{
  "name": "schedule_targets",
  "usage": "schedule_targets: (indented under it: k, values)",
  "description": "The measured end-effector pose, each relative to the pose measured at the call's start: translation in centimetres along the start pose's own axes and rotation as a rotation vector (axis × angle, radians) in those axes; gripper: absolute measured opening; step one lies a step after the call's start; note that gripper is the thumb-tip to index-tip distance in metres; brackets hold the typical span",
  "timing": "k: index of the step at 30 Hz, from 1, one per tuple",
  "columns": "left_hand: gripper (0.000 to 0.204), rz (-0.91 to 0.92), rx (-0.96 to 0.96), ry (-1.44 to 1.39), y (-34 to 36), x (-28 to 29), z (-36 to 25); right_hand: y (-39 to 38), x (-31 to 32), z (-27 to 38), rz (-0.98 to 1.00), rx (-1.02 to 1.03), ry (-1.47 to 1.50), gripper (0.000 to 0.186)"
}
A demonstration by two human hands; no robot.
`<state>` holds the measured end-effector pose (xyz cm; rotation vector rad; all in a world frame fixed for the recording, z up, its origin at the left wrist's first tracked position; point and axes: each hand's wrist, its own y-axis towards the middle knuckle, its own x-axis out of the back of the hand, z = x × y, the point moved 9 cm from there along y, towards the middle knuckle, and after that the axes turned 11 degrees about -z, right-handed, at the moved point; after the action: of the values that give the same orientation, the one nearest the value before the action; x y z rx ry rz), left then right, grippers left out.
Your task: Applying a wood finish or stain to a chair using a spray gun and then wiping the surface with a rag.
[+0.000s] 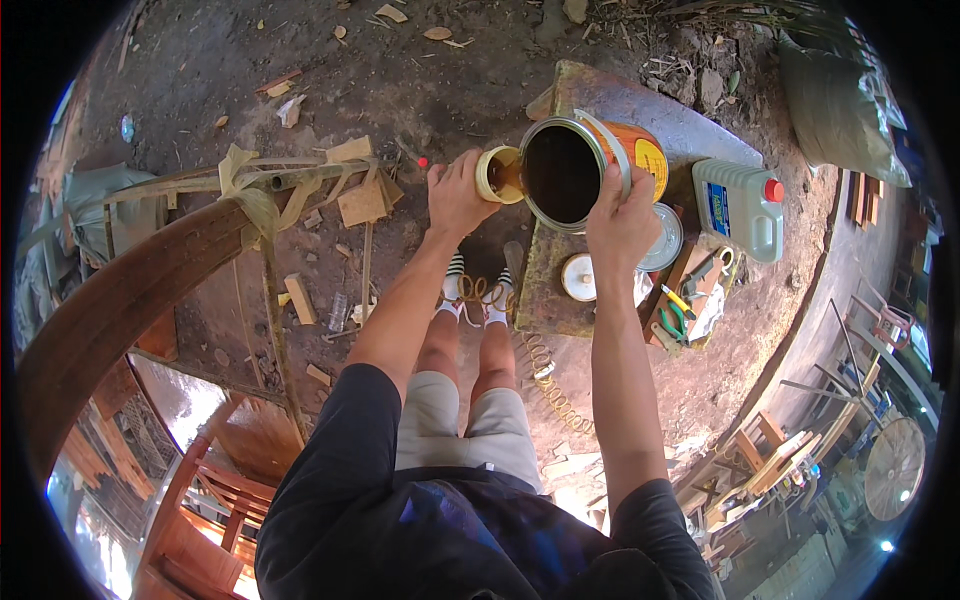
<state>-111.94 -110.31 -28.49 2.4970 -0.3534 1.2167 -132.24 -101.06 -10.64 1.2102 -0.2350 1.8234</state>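
Note:
My left hand (458, 195) is closed around a small cream container (500, 160) with amber-brown liquid in it. Beside it, my right hand (618, 210) grips a large orange-and-yellow metal can (640, 143), tipped with its open mouth toward the small container; its inside looks dark. A round metal lid (664, 236) and a white round lid or tub (580, 276) lie below the can on a stained board (550, 308). To the right stand a translucent jug (735, 210) with a red cap and a tray of hand tools (676, 315), including green-handled pliers.
A curved wooden piece (140, 275) on a taped frame is at the left, above scattered wood scraps (298, 298). A coiled hose (550, 390) hangs near my feet. A filled sack (835, 110) sits upper right. Wooden chairs (205, 500) and stacked timber (765, 450) fill the lower edges.

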Motion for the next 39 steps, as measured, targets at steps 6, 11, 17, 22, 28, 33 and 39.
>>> schedule_targets:
  k: [6, 11, 17, 22, 28, 33, 39]
  values:
    - [0.085, 0.007, 0.007, 0.012, -0.1, 0.0, -0.1, -0.2, 0.1, 0.1, -0.005, -0.003, 0.002, 0.027]
    - [0.082, 0.041, 0.046, -0.011, -0.2, -0.1, 0.2, -0.5, -0.1, -0.3, -0.017, -0.020, 0.014, 0.030]
    - [0.084, 0.019, 0.021, -0.005, -0.3, 0.1, -0.4, -0.7, -0.1, -0.5, -0.008, -0.032, 0.025, 0.029]
    - [0.083, 0.031, 0.033, -0.009, -0.5, 0.0, -0.4, -0.6, 0.1, -0.3, -0.047, 0.033, 0.054, 0.027]
    - [0.083, 0.032, 0.039, -0.054, -0.6, 0.3, -0.9, 0.7, 0.3, -1.7, -0.018, -0.048, 0.064, 0.028]
    - [0.081, -0.050, 0.002, -0.088, 0.2, 1.2, -3.2, 3.3, 2.0, -3.4, -0.077, -0.088, 0.122, 0.030]
    - [0.079, -0.067, -0.003, -0.183, 1.1, 1.1, -6.5, 6.8, 2.4, -9.3, -0.184, -0.094, 0.201, 0.035]
